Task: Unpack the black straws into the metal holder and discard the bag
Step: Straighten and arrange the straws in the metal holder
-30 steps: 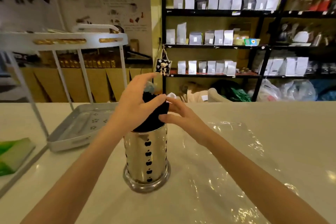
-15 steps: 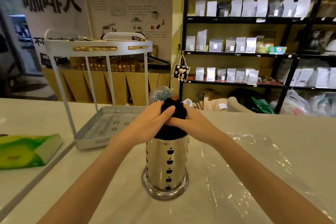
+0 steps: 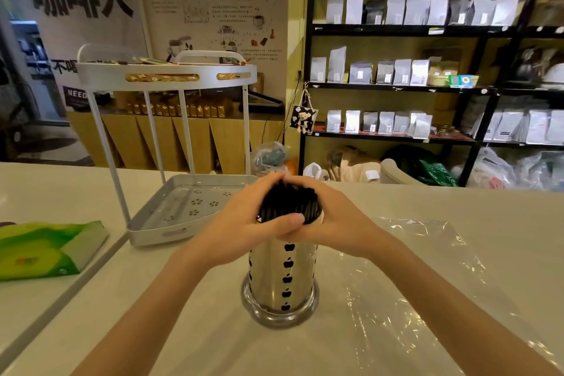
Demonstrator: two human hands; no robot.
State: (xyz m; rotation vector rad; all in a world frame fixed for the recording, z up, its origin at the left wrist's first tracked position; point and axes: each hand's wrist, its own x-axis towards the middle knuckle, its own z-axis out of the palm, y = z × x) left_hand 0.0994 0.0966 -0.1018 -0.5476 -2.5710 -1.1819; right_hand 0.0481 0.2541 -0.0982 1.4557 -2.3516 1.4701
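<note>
A shiny metal holder (image 3: 282, 278) with black apple-shaped cutouts stands upright on the white counter in the middle. A bundle of black straws (image 3: 288, 203) sticks out of its top. My left hand (image 3: 241, 223) wraps the bundle from the left and my right hand (image 3: 332, 223) from the right, thumbs meeting in front of the straws. The empty clear plastic bag (image 3: 412, 272) lies flat on the counter to the right of the holder, under my right forearm.
A white two-tier rack (image 3: 171, 217) stands behind and left of the holder. A green tissue pack (image 3: 45, 249) lies at the far left. A seam in the counter (image 3: 70, 293) runs diagonally on the left. Shelves of pouches (image 3: 396, 70) fill the back.
Both hands have closed around the straw bundle and lowered closer to the holder's rim. One second ago the right hand was only reaching in. The view has shifted right and down.
</note>
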